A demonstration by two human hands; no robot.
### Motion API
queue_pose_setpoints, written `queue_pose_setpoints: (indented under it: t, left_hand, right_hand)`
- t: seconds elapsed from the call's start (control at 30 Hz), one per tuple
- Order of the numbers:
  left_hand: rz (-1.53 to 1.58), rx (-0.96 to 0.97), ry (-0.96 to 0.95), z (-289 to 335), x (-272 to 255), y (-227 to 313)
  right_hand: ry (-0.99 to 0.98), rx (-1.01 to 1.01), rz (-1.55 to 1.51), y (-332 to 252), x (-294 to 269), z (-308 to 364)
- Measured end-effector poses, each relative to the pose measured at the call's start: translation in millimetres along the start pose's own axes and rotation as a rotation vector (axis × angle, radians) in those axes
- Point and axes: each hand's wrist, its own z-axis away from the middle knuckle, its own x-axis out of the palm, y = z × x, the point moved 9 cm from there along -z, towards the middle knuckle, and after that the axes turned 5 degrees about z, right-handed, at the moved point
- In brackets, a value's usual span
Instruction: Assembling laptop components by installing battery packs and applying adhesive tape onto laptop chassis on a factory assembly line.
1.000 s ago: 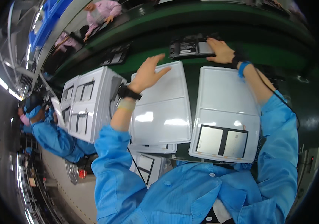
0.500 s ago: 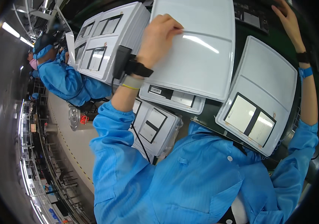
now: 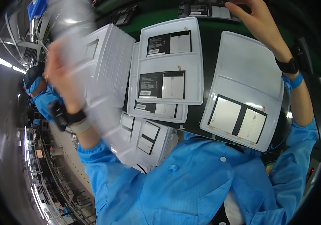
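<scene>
Holding blurred tray (image 3: 106, 116) by stack (image 3: 117, 65), L hand (image 3: 61, 73) has fingers apparently closed on edge; prob. light, bendy, best by rim. R hand (image 3: 260, 22) at black device (image 3: 198, 10); fingers cropped, grip can't tell.

My blue jacket (image 3: 190, 183) is smooth cloth with a satiny sheen, the white trays (image 3: 248, 67) before me look like thin, glossy plastic, and the flat packs (image 3: 224, 114) in them show matt wrapping beside smooth, silvery, metal-looking faces.
</scene>
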Motion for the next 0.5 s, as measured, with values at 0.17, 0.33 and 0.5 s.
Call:
queue_pose_setpoints:
  t: [0.17, 0.33, 0.5]
  left_hand:
    - [-0.298, 0.043, -0.017, 27.1, -143.6, 9.9]
    - [-0.642, -0.249, 0.114, 147.2, -260.5, -51.6]
    - [-0.901, -0.569, -0.041, 380.9, -332.6, -108.3]
  right_hand:
    - [-0.214, 0.016, 0.092, -52.1, 61.4, 13.3]
    - [-0.420, 0.039, 0.022, -55.7, 79.6, 24.4]
    - [-0.464, -0.191, -0.283, -25.4, 86.9, 20.6]
